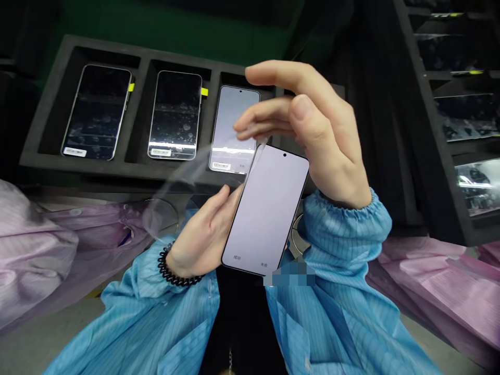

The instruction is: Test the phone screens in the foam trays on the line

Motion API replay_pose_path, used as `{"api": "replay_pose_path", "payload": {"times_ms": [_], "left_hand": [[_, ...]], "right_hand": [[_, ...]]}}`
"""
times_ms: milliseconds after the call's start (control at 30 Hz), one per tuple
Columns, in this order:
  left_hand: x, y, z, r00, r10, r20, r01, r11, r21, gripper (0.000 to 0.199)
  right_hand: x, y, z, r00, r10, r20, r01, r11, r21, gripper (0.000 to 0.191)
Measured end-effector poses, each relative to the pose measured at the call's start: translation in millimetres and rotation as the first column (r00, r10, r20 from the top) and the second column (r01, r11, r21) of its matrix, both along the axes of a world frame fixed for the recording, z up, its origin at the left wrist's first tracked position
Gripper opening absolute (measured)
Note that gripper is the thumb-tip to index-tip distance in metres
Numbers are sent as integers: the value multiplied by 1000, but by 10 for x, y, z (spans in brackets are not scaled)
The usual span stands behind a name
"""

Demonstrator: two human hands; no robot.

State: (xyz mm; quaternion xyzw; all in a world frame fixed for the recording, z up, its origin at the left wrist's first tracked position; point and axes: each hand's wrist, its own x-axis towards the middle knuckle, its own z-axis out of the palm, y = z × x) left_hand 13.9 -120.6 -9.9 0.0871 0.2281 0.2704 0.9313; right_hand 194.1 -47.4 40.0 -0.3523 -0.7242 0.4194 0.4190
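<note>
While the left grip (pixel 205 233), partly hidden, cups the phone (pixel 265 211), the right grip (pixel 326 127) curls half-open, any hold on film (pixel 187 169) unclear.

The left hand (pixel 207 229) holds the phone (pixel 265 208) from its left side, palm turned up, thumb angled toward the phone's upper left edge. The right hand (pixel 269 117) arches beyond the phone's top end, wrist bent, 3 fingers pointing left, thumb apart from the index finger. Both forearms, 2 in blue sleeves, reach toward the phone.
</note>
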Motion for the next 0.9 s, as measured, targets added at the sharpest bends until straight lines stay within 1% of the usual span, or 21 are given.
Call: {"api": "replay_pose_path", "payload": {"times_ms": [100, 200, 333, 467, 600, 633, 700, 767, 833, 900], "left_hand": [[-27, -3, 6, 999, -12, 34, 11, 1000, 18, 65], [-39, 3, 2, 999, -24, 28, 23, 999, 25, 66], [-42, 21, -1, 999, -31, 31, 31, 999, 25, 66], [-32, 43, 24, 999, -25, 31, 25, 1000, 14, 67], [-38, 65, 29, 1000, -14, -1, 14, 1000, -28, 68], [-46, 72, 18, 1000, -2, -14, 2, 999, -34, 68], [-65, 86, -17, 999, 24, -28, -26, 999, -44, 69], [-80, 103, -60, 1000, 22, -22, -23, 997, -71, 73], [-82, 123, -91, 999, 21, -27, -23, 996, -84, 75], [-69, 144, -94, 998, 50, -40, -52, 997, -55, 72]], "right_hand": [[29, -22, -22, 998, -63, -7, 63, 996, 67, 29], [65, -10, -54, 994, -95, -61, 101, 989, 105, 27], [108, -2, -47, 992, -115, -59, 120, 987, 108, 26], [113, -36, -27, 987, -161, -8, 161, 986, 47, 27], [112, -57, -68, 983, -115, -143, 126, 990, 66, 25], [122, -60, -76, 981, -123, -149, 134, 989, 67, 24], [153, -66, -79, 982, -174, -72, 179, 981, 78, 22], [195, -76, -60, 971, -233, 55, 225, 966, 126, 16], [235, -88, -29, 947, -274, 166, 250, 956, 153, 27], [264, -99, 1, 934, -286, 216, 250, 952, 178, 37]]}}
